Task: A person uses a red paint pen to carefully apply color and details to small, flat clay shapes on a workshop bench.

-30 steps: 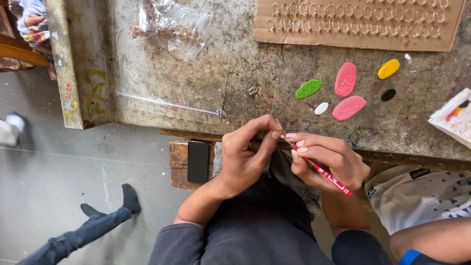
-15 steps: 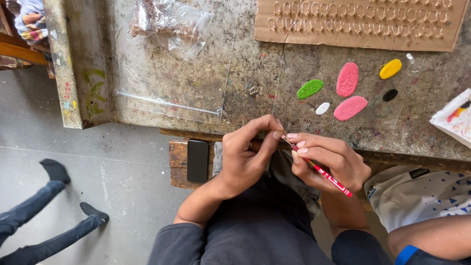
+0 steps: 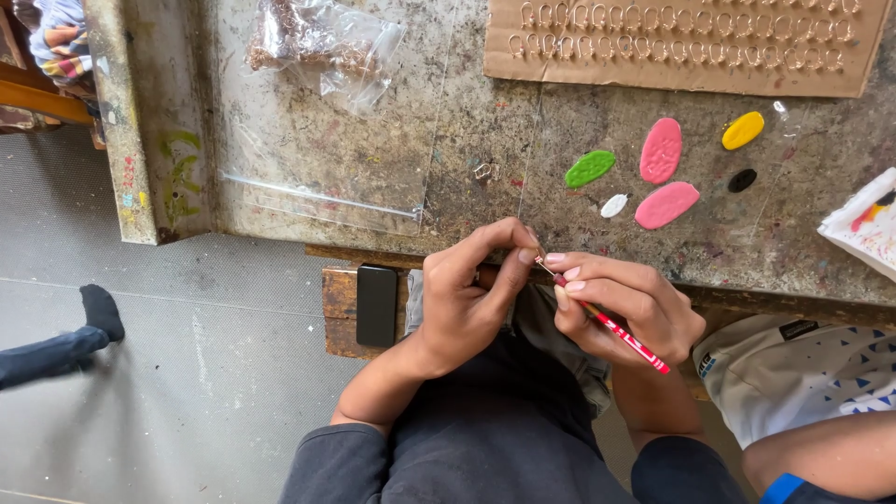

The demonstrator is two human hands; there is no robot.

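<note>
The right hand (image 3: 625, 308) pinches a red tool (image 3: 616, 329), its tip touching a tiny piece that the left hand (image 3: 467, 299) clamps between thumb and fingers, just below the desk (image 3: 467, 121) edge. The piece is too small to make out. A slip of the tip could jab a left fingertip, or flick the piece onto the floor (image 3: 187, 373) below the desk.

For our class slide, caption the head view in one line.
Both hands work a slim red tool beside flat coloured clay ovals.
</note>
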